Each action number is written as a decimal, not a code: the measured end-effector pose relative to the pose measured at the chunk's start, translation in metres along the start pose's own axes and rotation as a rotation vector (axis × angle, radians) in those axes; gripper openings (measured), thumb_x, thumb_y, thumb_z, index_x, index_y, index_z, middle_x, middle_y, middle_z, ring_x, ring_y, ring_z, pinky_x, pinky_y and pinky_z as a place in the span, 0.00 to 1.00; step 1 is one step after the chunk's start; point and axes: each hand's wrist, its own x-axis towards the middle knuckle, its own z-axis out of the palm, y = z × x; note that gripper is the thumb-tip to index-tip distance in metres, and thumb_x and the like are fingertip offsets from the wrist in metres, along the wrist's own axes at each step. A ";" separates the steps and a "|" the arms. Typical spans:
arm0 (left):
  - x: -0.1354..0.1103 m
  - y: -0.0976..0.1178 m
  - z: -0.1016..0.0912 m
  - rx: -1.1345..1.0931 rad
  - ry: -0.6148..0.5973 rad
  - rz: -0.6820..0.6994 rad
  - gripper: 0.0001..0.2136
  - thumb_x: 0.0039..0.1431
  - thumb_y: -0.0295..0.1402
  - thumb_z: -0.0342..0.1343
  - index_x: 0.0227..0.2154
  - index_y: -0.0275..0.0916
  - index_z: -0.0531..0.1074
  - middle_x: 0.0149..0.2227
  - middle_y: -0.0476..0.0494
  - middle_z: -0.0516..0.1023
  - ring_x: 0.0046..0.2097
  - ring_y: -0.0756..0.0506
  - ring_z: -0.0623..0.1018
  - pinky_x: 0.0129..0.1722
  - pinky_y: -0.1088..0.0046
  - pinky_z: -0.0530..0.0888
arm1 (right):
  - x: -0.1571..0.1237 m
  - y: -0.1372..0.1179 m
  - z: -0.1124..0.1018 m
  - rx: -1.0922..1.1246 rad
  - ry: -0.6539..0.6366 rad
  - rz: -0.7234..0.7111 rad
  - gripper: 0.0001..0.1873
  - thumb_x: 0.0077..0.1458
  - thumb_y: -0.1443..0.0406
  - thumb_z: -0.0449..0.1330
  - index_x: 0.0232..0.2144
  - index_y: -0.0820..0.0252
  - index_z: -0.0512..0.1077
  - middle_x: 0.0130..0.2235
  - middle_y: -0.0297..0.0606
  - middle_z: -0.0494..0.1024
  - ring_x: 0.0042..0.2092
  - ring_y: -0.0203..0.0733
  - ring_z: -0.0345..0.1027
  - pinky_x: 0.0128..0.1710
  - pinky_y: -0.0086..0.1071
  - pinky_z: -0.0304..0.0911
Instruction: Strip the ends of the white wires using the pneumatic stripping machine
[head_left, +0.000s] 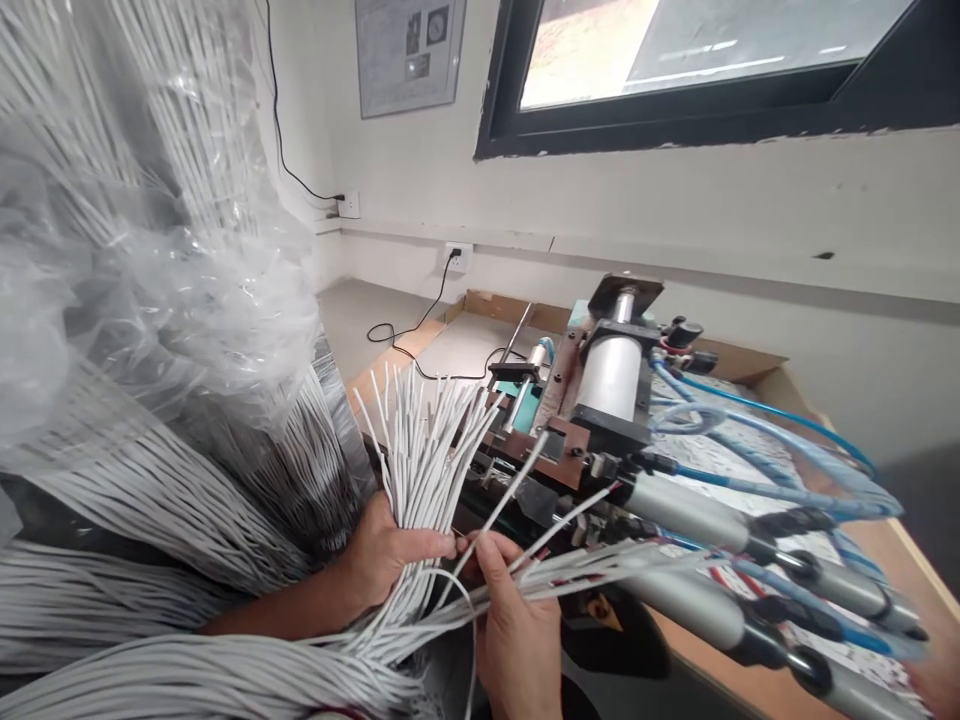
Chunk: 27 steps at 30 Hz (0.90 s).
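My left hand (390,555) is wrapped round a thick bundle of white cables (431,450), whose loose ends fan upward. Close beside it, my right hand (510,610) pinches a single white cable (517,490) between thumb and fingers; its tip points up toward the machine (611,375). Another cable (570,520) with a reddish tip rises just right of that hand. A smaller bunch of cables (592,570) runs past the right hand toward the machine's lower cylinder. The fingertips of the right hand are partly hidden behind the cables.
Large hanks of white cable (150,460), partly in clear plastic (225,290), fill the left side. Blue air hoses (780,410) and grey cylinders (690,510) extend right of the machine. A black cord (420,340) runs to a wall socket (459,257) behind.
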 end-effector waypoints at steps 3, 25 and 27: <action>0.001 0.000 -0.001 -0.002 0.023 0.029 0.08 0.34 0.27 0.63 0.23 0.33 0.73 0.20 0.49 0.75 0.22 0.49 0.74 0.24 0.76 0.70 | -0.003 0.002 -0.003 0.002 0.028 0.034 0.16 0.39 0.55 0.66 0.23 0.62 0.72 0.21 0.34 0.71 0.24 0.37 0.62 0.26 0.30 0.58; -0.002 0.000 -0.001 -0.012 -0.068 0.046 0.10 0.35 0.24 0.63 0.26 0.34 0.73 0.22 0.49 0.75 0.25 0.50 0.72 0.27 0.75 0.69 | 0.006 -0.008 0.008 0.093 -0.047 0.143 0.16 0.35 0.56 0.69 0.24 0.61 0.73 0.25 0.34 0.73 0.28 0.38 0.65 0.33 0.32 0.60; -0.001 -0.001 -0.003 0.023 -0.015 0.059 0.08 0.35 0.26 0.63 0.23 0.34 0.72 0.20 0.51 0.74 0.23 0.51 0.71 0.25 0.77 0.68 | 0.004 -0.003 0.003 0.030 0.014 0.072 0.16 0.37 0.56 0.68 0.26 0.62 0.74 0.24 0.34 0.73 0.28 0.38 0.65 0.32 0.32 0.60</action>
